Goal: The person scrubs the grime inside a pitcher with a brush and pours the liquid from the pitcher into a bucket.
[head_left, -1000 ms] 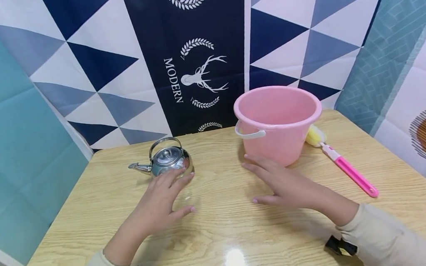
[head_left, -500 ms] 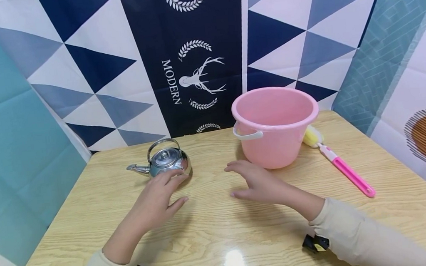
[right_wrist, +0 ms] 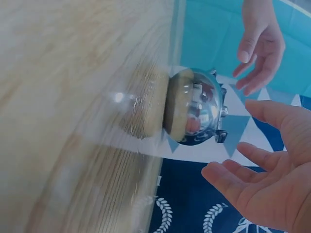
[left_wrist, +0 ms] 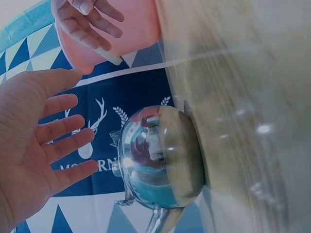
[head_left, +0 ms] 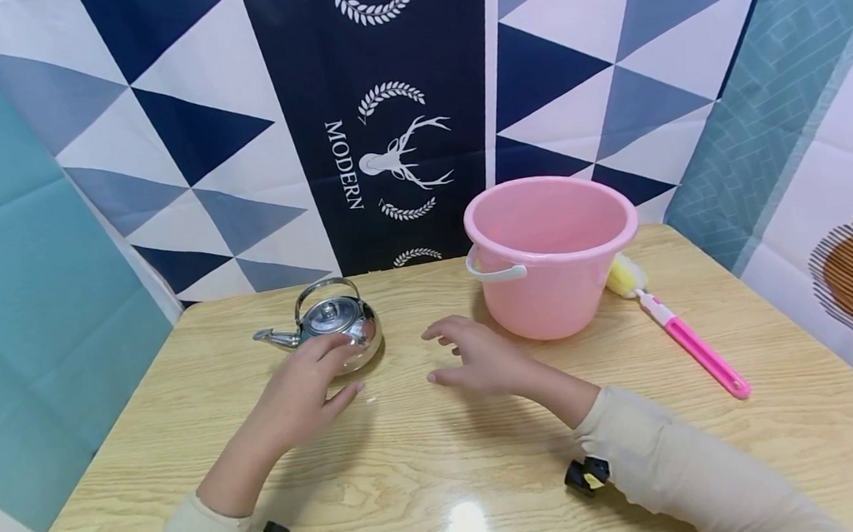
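Note:
A shiny steel kettle stands on the left of the wooden table, its spout pointing left and its handle upright. My left hand hovers just in front of it, fingers spread and apart from it in the left wrist view. My right hand is in the air between the kettle and a pink bucket, palm turned toward the kettle, its fingers loosely bent. Neither hand holds anything. The kettle also shows beyond the right fingers in the right wrist view.
The bucket stands at the back right, its white handle hanging on the near left side. Beside it lies a brush with a pink handle and a yellow and white sponge head. A patterned cloth hangs behind the table.
My right hand has moved left, away from the front of the bucket and toward the kettle. My left hand has shifted only slightly. Kettle, bucket and brush stay where they were.

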Action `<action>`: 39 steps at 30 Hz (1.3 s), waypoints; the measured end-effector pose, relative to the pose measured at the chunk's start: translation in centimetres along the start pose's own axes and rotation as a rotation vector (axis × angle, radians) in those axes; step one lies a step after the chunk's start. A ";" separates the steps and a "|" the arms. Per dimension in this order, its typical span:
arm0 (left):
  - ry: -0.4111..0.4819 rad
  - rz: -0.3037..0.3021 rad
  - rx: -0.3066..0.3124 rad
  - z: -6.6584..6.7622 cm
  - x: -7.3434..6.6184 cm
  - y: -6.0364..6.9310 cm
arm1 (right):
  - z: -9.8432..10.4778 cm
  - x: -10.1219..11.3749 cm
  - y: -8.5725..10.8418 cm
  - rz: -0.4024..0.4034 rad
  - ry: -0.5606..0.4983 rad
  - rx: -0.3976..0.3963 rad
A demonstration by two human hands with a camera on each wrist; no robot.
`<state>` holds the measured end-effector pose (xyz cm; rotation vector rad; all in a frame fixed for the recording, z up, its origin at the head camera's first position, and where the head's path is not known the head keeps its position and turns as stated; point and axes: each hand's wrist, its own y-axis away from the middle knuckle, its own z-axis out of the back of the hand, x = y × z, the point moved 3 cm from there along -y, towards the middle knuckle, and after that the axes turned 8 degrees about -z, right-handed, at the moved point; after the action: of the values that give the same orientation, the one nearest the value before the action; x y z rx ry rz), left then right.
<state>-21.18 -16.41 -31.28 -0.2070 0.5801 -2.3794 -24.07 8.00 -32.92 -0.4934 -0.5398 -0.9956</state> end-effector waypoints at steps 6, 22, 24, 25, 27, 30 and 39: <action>-0.029 -0.017 -0.018 0.1 0.9 -0.2 | -0.8 0.3 -1.6 -0.038 -0.062 0.025; -0.034 -0.002 -0.031 0.4 2.3 -1.9 | -3.2 -0.2 -6.0 -0.158 -0.180 0.003; -0.033 0.009 -0.028 0.4 2.6 -2.1 | -3.6 -0.3 -6.6 -0.169 -0.203 0.005; -0.030 0.015 -0.027 0.4 2.8 -2.3 | -3.8 -0.3 -6.8 -0.177 -0.218 0.007; -0.027 0.028 -0.017 0.3 3.1 -2.5 | -4.1 -0.4 -7.4 -0.188 -0.248 0.014; -0.021 0.048 0.005 0.1 3.6 -2.8 | -4.5 -0.3 -8.0 -0.205 -0.284 0.020; -0.005 0.085 0.055 0.0 5.3 -4.1 | -5.2 0.3 -9.5 -0.239 -0.341 0.026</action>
<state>-27.57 -17.12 -29.40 -0.1611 0.5099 -2.3092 -31.23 0.28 -35.40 -0.5893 -0.9327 -1.1370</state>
